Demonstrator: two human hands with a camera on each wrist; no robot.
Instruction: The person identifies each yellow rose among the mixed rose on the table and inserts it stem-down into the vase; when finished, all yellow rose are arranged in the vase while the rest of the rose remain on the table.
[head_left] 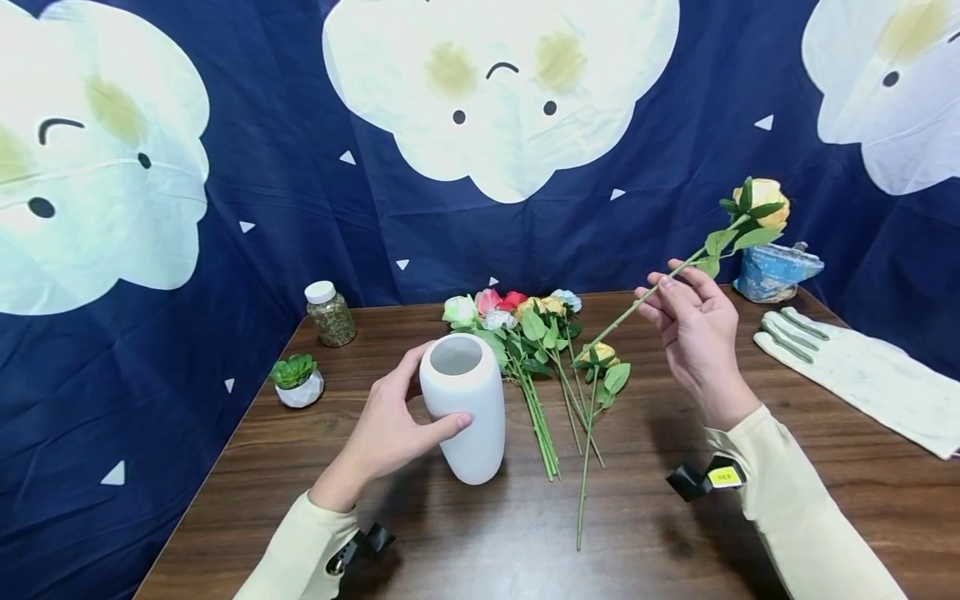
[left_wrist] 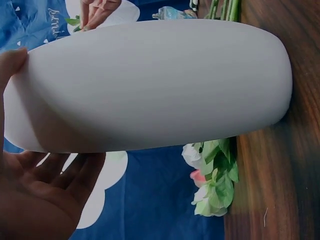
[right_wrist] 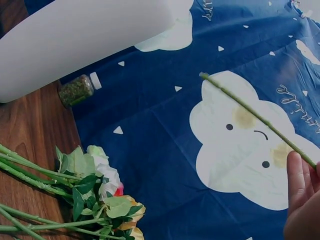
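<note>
My left hand [head_left: 405,417] grips a white vase [head_left: 474,417], thumb across its front and fingers round the far side; the vase stands upright with its mouth facing up. Off to the right, my right hand [head_left: 697,333] pinches the green stem of a yellow rose [head_left: 767,202]. The bloom points up and right, and the bare stem end slants down toward the left. In the right wrist view that stem [right_wrist: 250,110] crosses in front of the backdrop. Beside the vase lies a pile of flowers [head_left: 517,321] in several colours, with another yellow rose [head_left: 597,356] in front.
A jar with a white lid [head_left: 331,315] and a small potted succulent [head_left: 297,381] stand at the left edge of the wooden table [head_left: 510,550]. At the right are a blue patterned pouch [head_left: 774,271] and white gloves [head_left: 862,375]. A blue cloth backdrop [head_left: 285,200] hangs behind.
</note>
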